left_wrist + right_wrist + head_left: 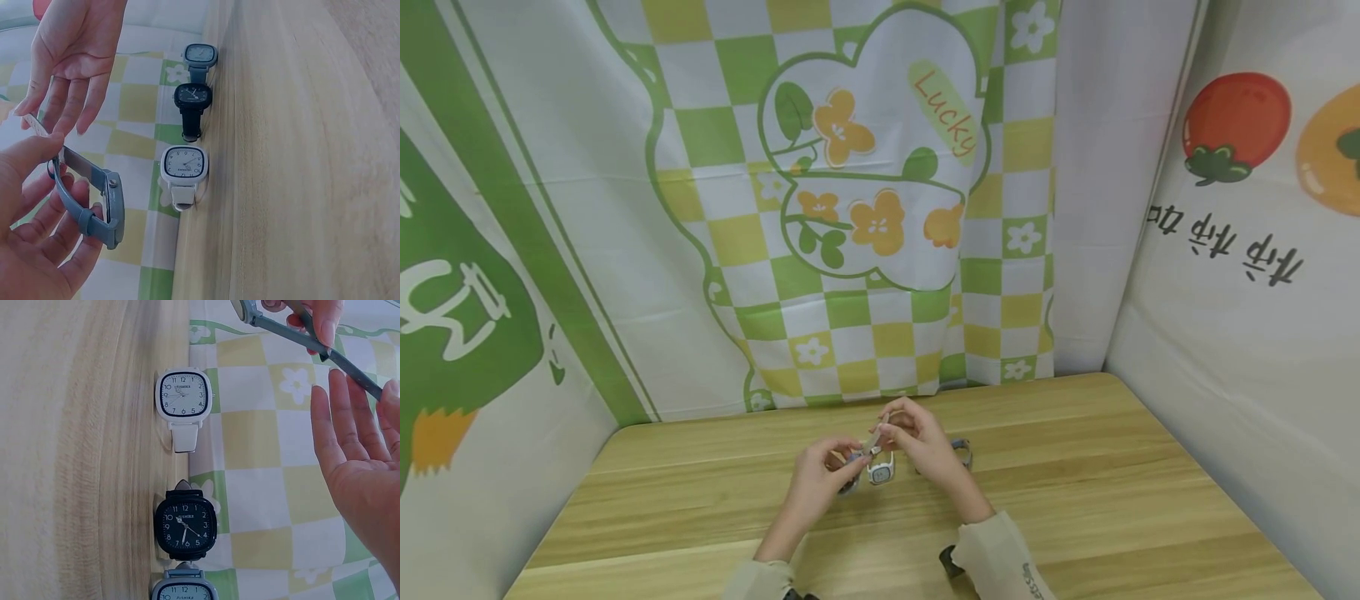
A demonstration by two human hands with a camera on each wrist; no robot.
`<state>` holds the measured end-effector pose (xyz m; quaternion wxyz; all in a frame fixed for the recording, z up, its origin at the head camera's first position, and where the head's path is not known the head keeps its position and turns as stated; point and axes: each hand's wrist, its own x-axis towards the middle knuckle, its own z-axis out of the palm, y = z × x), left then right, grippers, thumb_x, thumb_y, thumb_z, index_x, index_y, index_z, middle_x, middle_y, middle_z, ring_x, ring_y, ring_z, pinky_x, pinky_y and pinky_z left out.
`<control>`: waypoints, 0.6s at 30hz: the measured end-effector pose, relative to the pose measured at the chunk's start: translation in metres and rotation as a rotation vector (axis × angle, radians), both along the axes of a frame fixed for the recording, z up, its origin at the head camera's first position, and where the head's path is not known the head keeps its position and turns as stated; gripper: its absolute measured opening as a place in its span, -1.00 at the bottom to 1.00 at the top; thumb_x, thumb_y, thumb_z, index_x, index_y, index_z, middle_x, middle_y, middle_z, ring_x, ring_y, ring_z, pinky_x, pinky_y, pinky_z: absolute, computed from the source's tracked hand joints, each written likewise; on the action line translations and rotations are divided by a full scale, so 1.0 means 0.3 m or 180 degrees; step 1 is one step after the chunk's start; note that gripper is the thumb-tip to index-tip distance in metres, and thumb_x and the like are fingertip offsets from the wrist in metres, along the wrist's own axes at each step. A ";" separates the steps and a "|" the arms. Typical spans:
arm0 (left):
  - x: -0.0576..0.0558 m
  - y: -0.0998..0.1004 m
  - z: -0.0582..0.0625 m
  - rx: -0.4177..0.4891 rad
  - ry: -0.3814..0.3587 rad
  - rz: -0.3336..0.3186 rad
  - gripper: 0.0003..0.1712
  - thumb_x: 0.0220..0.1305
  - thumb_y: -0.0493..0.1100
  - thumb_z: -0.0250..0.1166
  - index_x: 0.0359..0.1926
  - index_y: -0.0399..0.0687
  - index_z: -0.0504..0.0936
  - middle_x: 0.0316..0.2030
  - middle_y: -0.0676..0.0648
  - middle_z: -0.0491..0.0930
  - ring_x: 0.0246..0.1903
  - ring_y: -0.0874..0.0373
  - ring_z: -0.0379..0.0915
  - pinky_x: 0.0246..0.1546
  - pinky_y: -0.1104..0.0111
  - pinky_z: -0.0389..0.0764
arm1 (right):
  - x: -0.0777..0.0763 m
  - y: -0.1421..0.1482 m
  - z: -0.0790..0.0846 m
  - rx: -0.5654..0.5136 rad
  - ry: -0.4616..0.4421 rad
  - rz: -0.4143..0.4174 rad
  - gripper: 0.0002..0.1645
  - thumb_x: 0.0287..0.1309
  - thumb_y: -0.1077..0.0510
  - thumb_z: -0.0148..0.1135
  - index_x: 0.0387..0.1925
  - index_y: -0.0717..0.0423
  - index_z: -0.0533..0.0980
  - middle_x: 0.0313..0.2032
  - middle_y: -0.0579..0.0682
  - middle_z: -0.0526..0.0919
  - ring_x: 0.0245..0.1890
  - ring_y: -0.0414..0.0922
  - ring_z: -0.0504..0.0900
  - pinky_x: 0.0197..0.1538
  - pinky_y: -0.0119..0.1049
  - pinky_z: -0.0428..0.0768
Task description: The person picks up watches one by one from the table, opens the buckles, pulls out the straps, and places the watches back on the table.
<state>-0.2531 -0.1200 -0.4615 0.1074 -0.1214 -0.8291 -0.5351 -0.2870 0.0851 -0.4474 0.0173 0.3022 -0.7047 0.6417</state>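
My left hand (814,477) holds a grey-blue wristwatch (115,206), its thumb and fingers pinching the strap by the buckle. The watch case hangs sideways beneath the thumb in the left wrist view. With thumb and fingers, my right hand (922,443) pinches the free end of the same strap (354,373), which runs between both hands. Just beyond the hands, a white square watch (184,164) rests on the table. Beside it in a row are a black watch (186,525) and another grey-blue watch (200,54).
The wooden table (1097,492) meets a hanging cloth (880,333) with green and yellow checks at its back edge. White printed cloths hang at the left and right sides.
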 end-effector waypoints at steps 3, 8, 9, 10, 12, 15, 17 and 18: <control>0.000 0.000 0.001 -0.0057 0.0067 -0.0028 -0.88 0.24 -0.30 0.54 -0.21 -0.19 0.78 -0.37 -0.03 0.67 -0.51 0.31 0.51 -0.49 0.48 0.58 | -0.001 0.000 -0.002 -0.0018 -0.0005 0.0020 -0.76 0.57 0.26 0.12 0.09 0.39 0.45 -0.03 0.41 0.71 -0.20 -0.15 0.73 0.03 0.11 0.76; 0.002 0.003 0.004 -0.0035 0.0104 -0.0048 -0.92 0.28 -0.32 0.51 -0.22 -0.19 0.77 -0.30 -0.04 0.69 -0.48 0.31 0.53 -0.44 0.48 0.61 | -0.003 -0.001 -0.004 -0.0090 -0.0043 0.0023 -0.75 0.58 0.27 0.11 0.09 0.41 0.44 0.01 0.49 0.67 -0.17 -0.23 0.74 0.02 0.05 0.77; 0.002 0.004 0.005 -0.0024 0.0105 -0.0040 -0.92 0.28 -0.32 0.51 -0.22 -0.18 0.77 -0.29 -0.04 0.69 -0.46 0.30 0.54 -0.42 0.48 0.62 | -0.003 -0.001 -0.004 -0.0109 -0.0055 0.0019 -0.75 0.58 0.27 0.11 0.09 0.42 0.44 0.01 0.50 0.67 -0.16 -0.21 0.75 0.02 0.07 0.77; 0.003 0.005 0.005 -0.0017 0.0108 -0.0031 -0.93 0.29 -0.31 0.51 -0.22 -0.17 0.77 -0.28 -0.04 0.69 -0.44 0.29 0.56 -0.39 0.48 0.64 | -0.003 -0.001 -0.004 -0.0127 -0.0069 0.0019 -0.75 0.58 0.27 0.11 0.09 0.42 0.44 0.02 0.51 0.66 -0.15 -0.18 0.76 0.03 0.11 0.76; 0.003 0.007 0.005 -0.0020 0.0133 -0.0014 -0.93 0.29 -0.29 0.51 -0.22 -0.17 0.78 -0.28 -0.04 0.69 -0.40 0.26 0.58 -0.34 0.47 0.66 | -0.004 -0.001 -0.005 -0.0163 -0.0085 0.0021 -0.75 0.58 0.28 0.11 0.09 0.42 0.44 0.02 0.52 0.66 -0.13 -0.12 0.77 0.04 0.22 0.73; 0.003 0.009 0.005 -0.0030 0.0166 -0.0003 -0.92 0.29 -0.27 0.51 -0.22 -0.16 0.78 -0.27 -0.04 0.70 -0.33 0.20 0.62 -0.28 0.47 0.68 | -0.004 -0.002 -0.006 -0.0193 -0.0093 0.0040 -0.75 0.58 0.28 0.11 0.09 0.42 0.44 0.02 0.52 0.66 -0.12 -0.10 0.77 0.05 0.30 0.69; 0.004 0.010 0.003 -0.0033 0.0183 -0.0002 -0.92 0.29 -0.26 0.51 -0.21 -0.16 0.78 -0.25 -0.04 0.71 -0.29 0.16 0.63 -0.26 0.46 0.69 | -0.004 -0.003 -0.007 -0.0192 -0.0082 0.0047 -0.76 0.57 0.28 0.12 0.09 0.41 0.45 0.02 0.50 0.66 -0.13 -0.15 0.76 0.05 0.29 0.70; 0.004 0.010 0.002 -0.0023 0.0181 -0.0003 -0.91 0.30 -0.26 0.51 -0.21 -0.16 0.78 -0.25 -0.05 0.72 -0.27 0.14 0.64 -0.25 0.45 0.70 | -0.004 -0.004 -0.007 -0.0190 -0.0074 0.0050 -0.76 0.57 0.28 0.12 0.08 0.42 0.45 0.02 0.50 0.66 -0.13 -0.18 0.76 0.05 0.27 0.71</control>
